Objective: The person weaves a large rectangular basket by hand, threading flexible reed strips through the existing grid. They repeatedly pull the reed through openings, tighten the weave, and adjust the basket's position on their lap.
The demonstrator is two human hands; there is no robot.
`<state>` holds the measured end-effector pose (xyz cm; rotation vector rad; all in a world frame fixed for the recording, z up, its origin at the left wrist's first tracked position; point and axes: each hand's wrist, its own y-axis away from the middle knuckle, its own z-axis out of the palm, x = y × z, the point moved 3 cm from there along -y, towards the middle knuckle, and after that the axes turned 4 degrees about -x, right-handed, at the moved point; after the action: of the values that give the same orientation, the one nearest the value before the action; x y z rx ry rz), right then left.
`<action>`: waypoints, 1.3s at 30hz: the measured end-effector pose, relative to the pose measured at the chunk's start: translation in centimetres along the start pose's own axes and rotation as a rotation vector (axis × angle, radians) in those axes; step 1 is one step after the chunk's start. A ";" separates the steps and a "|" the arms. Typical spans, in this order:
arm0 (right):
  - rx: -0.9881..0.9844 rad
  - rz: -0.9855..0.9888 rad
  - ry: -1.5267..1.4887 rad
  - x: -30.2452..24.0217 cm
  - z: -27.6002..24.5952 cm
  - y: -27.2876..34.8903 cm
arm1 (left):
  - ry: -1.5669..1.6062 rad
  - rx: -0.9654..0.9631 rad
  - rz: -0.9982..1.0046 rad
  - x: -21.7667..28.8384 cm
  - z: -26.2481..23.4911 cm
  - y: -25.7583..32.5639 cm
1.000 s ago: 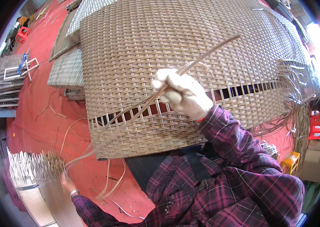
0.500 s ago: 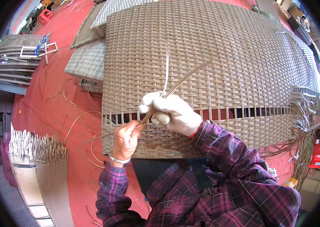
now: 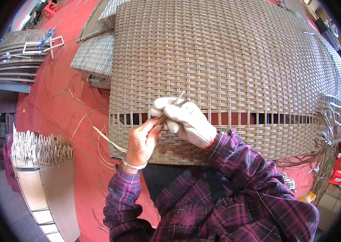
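Wicker fills most of the view: a big woven panel (image 3: 227, 68) stands in front of the person, with an open, unwoven slot (image 3: 235, 118) running across it low down, red floor (image 3: 57, 101) showing through the bare uprights. Both hands meet at the left part of that slot. The right hand (image 3: 186, 121), in a white glove, is clenched around a thin brown strand (image 3: 173, 105), whose end pokes up and to the right above the knuckles, against the panel. The left hand (image 3: 142, 141), bare, pinches the same strand just below the glove, thumb and fingertips closed on it, touching the panel's lower band. Pale loose strands (image 3: 102, 137) trail from the panel's left edge down onto the floor. Left of the panel lie smaller woven pieces (image 3: 93, 54), and further left a stack of flat panels (image 3: 17, 60). Frayed strand ends (image 3: 331, 129) hang off the panel's right edge. Below and left of the panel stands a half-woven frame (image 3: 45, 169) with upright spokes.
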<state>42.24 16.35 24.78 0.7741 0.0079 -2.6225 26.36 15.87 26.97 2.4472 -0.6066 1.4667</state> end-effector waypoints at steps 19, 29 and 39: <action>-0.107 0.050 0.143 3.6 1.8 1.7 | 0.350 -0.143 -0.194 -2.3 -2.4 4.3; -0.153 0.447 1.071 6.0 4.2 -0.1 | -0.423 -0.111 0.181 -5.4 -7.2 7.5; 0.001 0.490 0.934 12.4 5.9 -3.1 | -0.399 0.128 0.144 -9.5 -9.5 10.9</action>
<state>28.55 13.81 22.98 1.6733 0.0690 -1.6265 9.95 12.18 22.95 2.8786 -0.8003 1.0931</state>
